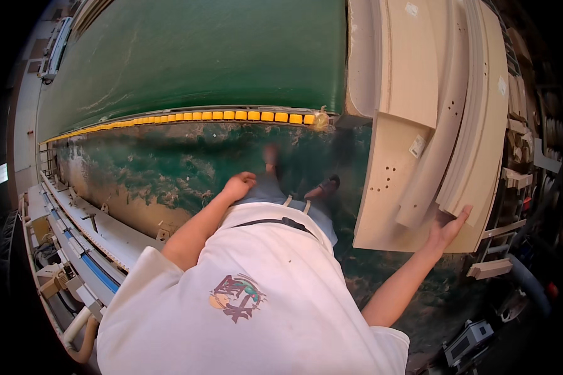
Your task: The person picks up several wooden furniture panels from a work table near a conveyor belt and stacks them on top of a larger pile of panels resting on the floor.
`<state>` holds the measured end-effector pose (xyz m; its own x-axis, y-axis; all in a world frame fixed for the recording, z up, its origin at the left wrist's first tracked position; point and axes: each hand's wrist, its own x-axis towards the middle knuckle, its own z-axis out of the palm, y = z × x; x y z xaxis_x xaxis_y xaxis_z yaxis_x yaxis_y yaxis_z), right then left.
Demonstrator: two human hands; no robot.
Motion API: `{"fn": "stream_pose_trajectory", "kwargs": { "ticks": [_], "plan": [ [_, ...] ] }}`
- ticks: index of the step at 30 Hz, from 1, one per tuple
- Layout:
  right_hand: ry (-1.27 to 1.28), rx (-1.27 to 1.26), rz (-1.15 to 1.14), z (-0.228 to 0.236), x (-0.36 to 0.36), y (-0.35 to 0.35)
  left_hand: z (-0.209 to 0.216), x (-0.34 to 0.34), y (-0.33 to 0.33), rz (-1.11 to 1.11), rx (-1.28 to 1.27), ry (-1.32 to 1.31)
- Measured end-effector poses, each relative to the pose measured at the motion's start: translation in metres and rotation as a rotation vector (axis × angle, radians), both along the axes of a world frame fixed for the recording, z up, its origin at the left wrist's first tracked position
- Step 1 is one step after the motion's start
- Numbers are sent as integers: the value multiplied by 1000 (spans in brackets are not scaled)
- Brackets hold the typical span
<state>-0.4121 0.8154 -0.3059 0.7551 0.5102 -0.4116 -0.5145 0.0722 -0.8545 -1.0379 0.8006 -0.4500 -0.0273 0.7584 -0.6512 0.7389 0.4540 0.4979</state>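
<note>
My right hand (447, 231) grips the near end of a stack of long, narrow pale boards (473, 119), its thumb showing at the edge and its other fingers partly hidden beneath. Beside these boards lies another narrow pale board (441, 144) with a few drilled holes. Both rest on a wider pale panel (391, 187) that has small holes and a white label. My left hand (239, 185) hangs by my thigh with its fingers loosely curled, and nothing shows in it.
Ahead is a large green surface (219, 56) edged by a row of yellow rollers (231, 115). Machinery with a long pale rail (87, 219) runs along the left. Wood offcuts (491, 269) sit on a rack at the right. The green floor (169, 162) is worn and dusty.
</note>
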Motion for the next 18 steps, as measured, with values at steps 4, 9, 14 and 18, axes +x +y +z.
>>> {"fn": "stream_pose_trajectory", "kwargs": {
  "ticks": [4, 9, 14, 18],
  "plan": [
    [-30, -3, -11, -3, 2, -2, -2, -4, 15, 39, -172, 6],
    [5, -29, -58, -8, 9, 2, -9, -3, 66, -251, -158, 53],
    [18, -15, -55, -9, 16, -2, 8, 6, 131, -375, -186, 82],
    [30, 13, -101, -11, 14, 1, 2, -3, 147, -283, -180, 55]
  ]
}}
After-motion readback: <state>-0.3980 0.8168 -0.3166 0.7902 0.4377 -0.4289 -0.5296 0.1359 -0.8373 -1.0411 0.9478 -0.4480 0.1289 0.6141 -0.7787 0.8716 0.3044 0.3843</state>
